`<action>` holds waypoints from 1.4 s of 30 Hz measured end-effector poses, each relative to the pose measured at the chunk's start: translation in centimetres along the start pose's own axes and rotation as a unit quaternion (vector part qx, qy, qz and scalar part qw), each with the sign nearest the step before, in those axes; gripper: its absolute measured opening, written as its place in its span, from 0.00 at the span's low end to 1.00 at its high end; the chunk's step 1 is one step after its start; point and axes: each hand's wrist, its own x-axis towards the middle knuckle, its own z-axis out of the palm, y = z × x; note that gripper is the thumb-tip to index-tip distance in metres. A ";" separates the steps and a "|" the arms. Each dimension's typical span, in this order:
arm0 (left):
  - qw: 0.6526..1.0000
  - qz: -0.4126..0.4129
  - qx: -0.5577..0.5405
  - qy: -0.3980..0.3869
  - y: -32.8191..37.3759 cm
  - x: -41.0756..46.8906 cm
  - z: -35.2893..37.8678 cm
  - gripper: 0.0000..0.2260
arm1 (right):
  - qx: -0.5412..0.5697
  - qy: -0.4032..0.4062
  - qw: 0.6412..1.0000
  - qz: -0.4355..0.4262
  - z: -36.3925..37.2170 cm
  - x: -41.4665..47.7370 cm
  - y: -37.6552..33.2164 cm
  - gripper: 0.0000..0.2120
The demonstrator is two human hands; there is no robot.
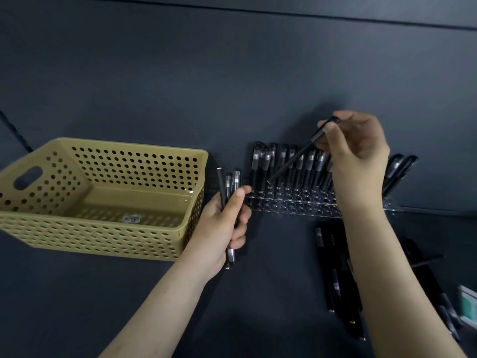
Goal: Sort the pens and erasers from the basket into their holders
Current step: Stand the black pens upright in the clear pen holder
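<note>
My right hand point(353, 140) pinches a black pen point(296, 156) near its cap. The pen slants down to the left, and its tip touches a hole near the left end of the clear acrylic pen holder point(304, 205). A row of black pens point(286, 166) stands upright in the holder's back holes. My left hand point(227, 223) grips a bunch of black pens point(228, 184) just left of the holder. The tan perforated basket point(103, 200) lies at the left, with only a label showing on its floor.
Several loose black pens point(333, 270) lie on the dark table in front of the holder, partly under my right forearm. A white and green box point(468, 303) shows at the right edge. A dark cable point(15, 133) runs along the far left.
</note>
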 end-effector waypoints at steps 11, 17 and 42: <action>0.999 -0.002 -0.040 0.031 0.1 0.1 0.4 0.10 | -0.173 -0.052 0.980 -0.083 1.3 -1.2 1.5 0.07; 0.999 0.027 -0.038 0.010 -0.1 -0.1 0.4 0.06 | -0.163 -0.085 0.977 -0.106 1.4 -1.2 1.5 0.08; 0.997 0.065 -0.027 -0.042 -0.1 -0.6 0.8 0.14 | -0.045 -0.326 0.929 0.171 2.2 -2.0 -0.2 0.08</action>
